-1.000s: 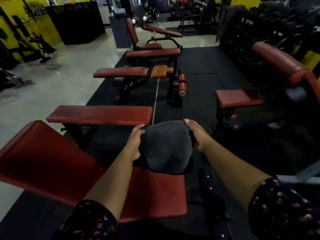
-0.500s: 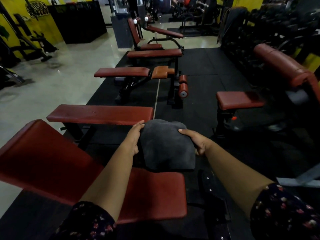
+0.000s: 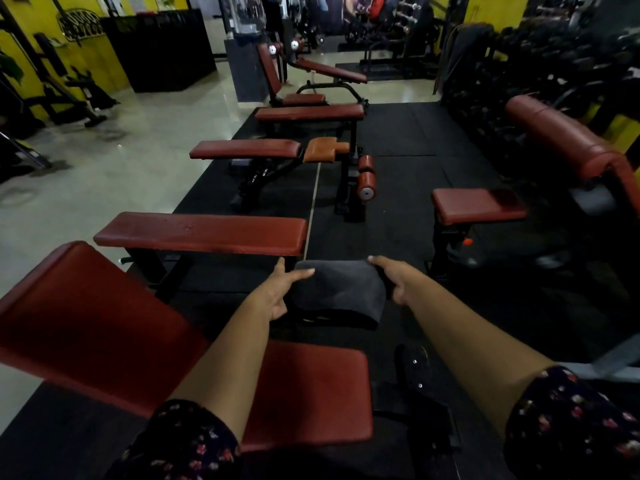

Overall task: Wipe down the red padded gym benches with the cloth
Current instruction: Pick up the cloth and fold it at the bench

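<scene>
A dark grey cloth (image 3: 341,294) hangs folded between both hands in front of me, above the floor mat. My left hand (image 3: 280,289) pinches its left top corner with thumb and fingers. My right hand (image 3: 394,278) grips its right top edge. Below my arms lies the nearest red padded bench (image 3: 104,337), its long pad sloping up to the left. Just beyond it stands a flat red bench (image 3: 201,233). Further red benches (image 3: 246,148) line the mat behind, and a red seat (image 3: 478,204) stands to the right.
Black rubber matting (image 3: 398,209) covers the floor between the benches. A red roller pad (image 3: 365,183) sticks up mid-mat. A dumbbell rack (image 3: 540,64) fills the right side. Pale tiled floor (image 3: 104,161) opens to the left, with black machines along the yellow wall.
The cloth has been folded shorter and is held lower. My hands have moved slightly apart along its top edge.
</scene>
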{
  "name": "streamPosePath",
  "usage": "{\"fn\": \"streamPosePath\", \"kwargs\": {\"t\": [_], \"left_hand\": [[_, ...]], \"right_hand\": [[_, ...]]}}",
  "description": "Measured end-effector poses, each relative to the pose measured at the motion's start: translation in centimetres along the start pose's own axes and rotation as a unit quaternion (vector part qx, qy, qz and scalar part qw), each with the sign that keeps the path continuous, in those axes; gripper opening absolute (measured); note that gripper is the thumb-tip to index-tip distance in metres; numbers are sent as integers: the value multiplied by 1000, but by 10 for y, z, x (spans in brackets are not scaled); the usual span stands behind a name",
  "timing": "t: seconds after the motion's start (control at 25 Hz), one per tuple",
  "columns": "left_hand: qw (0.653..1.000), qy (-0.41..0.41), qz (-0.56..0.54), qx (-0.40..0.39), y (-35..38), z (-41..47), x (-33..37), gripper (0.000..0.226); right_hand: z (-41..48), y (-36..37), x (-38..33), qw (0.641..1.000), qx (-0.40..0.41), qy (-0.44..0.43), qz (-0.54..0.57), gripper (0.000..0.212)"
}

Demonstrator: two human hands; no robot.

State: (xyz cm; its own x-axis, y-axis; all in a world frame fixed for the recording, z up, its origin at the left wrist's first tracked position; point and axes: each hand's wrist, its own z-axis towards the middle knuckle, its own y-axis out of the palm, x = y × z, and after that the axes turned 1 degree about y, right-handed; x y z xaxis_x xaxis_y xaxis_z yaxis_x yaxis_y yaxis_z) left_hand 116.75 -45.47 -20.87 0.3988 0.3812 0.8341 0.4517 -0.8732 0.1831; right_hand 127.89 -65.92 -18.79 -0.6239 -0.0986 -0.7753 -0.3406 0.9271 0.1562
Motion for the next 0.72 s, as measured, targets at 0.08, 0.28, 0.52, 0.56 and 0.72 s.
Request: {"fn": "streamPosePath", "kwargs": {"t": [0.08, 0.28, 0.52, 0.56, 0.72], "left_hand": [[998, 41, 36, 34, -3, 4, -7, 98], [991, 105, 60, 56, -15, 11, -21, 80], [964, 136, 226, 36, -25, 3, -22, 75], [956, 140, 253, 43, -24, 2, -23, 72], [919, 152, 349, 100, -26, 2, -28, 54]], "right_hand": [[0, 1, 2, 1000, -16, 4, -19, 46], [7, 3, 8, 983, -89, -72, -140, 90], [11, 4, 12, 937, -34, -124, -325, 87], [11, 4, 13, 930, -20, -134, -341, 81], [13, 3, 18, 907, -10, -160, -388, 53]]}}
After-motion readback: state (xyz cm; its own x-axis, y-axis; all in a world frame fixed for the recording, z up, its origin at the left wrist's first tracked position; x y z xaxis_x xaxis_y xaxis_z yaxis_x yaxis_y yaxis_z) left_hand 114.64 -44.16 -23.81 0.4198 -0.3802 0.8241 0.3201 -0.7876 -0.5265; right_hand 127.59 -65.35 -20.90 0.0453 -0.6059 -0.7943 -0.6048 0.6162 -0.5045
